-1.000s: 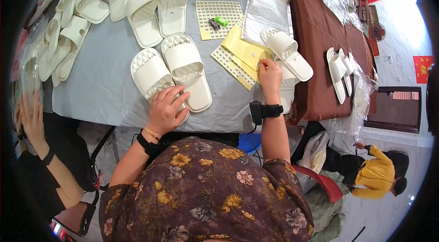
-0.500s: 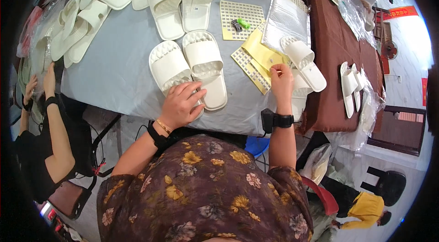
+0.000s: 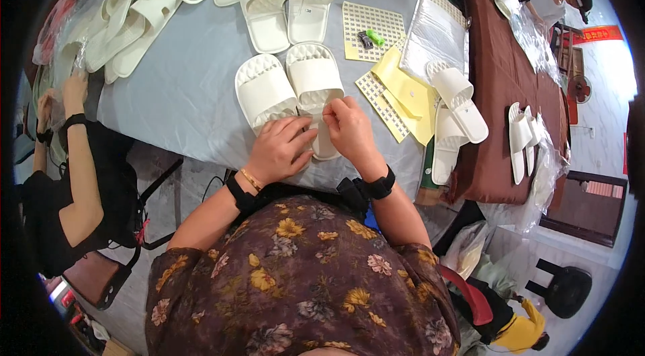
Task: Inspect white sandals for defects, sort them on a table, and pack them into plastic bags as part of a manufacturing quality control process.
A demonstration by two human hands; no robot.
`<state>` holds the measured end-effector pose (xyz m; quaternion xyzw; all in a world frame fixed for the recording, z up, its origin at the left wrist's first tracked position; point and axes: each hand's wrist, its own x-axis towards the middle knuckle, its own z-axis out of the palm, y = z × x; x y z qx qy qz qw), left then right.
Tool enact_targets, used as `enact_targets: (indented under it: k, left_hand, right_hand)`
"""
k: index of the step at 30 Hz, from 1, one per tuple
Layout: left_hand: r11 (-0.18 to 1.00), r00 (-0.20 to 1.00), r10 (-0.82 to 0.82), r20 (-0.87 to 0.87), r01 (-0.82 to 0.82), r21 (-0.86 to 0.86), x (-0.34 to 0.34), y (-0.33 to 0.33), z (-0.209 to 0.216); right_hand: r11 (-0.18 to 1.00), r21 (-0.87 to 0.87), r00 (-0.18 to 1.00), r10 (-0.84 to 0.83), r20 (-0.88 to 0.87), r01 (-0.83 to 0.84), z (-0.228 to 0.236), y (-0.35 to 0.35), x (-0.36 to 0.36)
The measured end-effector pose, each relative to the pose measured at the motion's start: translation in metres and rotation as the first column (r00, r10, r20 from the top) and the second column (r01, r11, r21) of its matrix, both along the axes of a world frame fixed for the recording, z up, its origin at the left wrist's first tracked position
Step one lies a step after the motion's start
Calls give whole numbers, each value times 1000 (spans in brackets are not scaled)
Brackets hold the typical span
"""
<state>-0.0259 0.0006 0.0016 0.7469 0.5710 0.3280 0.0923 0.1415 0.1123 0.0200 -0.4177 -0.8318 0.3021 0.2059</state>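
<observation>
Two white slippers lie side by side in front of me, a left slipper [image 3: 261,87] and a right slipper [image 3: 316,73]. My left hand [image 3: 281,146] rests over the heel end of the left slipper, fingers spread and reaching towards the right one. Above the right slipper's footbed is my right hand [image 3: 351,133], its fingertips pinched together; what is in the pinch is too small or hidden to make out. To the right lie a yellow sticker sheet [image 3: 381,102] and a folded yellow paper [image 3: 406,90].
Behind stands another slipper pair [image 3: 309,3], with several more at the far left. A second sticker sheet [image 3: 356,16] carries small black and green items. A silver padded sheet [image 3: 437,33] and stacked slippers [image 3: 463,104] lie right. A co-worker's hands [image 3: 72,92] are at the left.
My right hand has moved left from the yellow paper to over the right slipper. My left hand stays on the slippers. The view has shifted slightly.
</observation>
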Motion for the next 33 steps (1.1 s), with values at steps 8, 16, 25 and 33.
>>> enact_targets:
  k: [8, 16, 25, 33]
  left_hand:
    - [1000, 1000, -8, 9, 8, 4, -1, 0, -2]
    - [1000, 1000, -11, 11, 11, 0, -1, 1, -2]
    - [1000, 1000, -16, 18, 16, 10, 0, 1, -3]
    - [1000, 1000, -9, 6, 9, 10, 0, 0, 0]
  right_hand:
    - [991, 132, 998, 11, 65, -19, -3, -1, -5]
    - [996, -47, 997, -77, -26, 76, -12, 5, -2]
    - [984, 71, 987, -163, 11, 162, -16, 2, -7]
    - [994, 21, 994, -106, -14, 106, -17, -4, 1]
